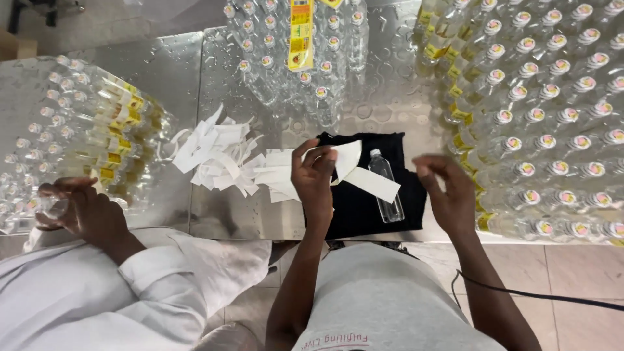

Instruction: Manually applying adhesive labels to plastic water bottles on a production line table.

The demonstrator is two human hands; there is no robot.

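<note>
My left hand [314,179] is raised over a black cloth [364,208] and pinches a white paper strip [364,179] that trails to the right. My right hand [448,192] hovers at the cloth's right edge with fingers curled, and whether it holds anything cannot be told. A clear plastic bottle [385,188] with a white cap lies unlabelled on the cloth between my hands. A pile of white paper strips [224,159] lies on the wet metal table [390,97] to the left.
Several rows of capped clear bottles with yellow labels stand at the right [552,123], back centre [292,58] and left [84,130]. A co-worker in a white sleeve [162,273] at the left has a hand [81,208] on a bottle.
</note>
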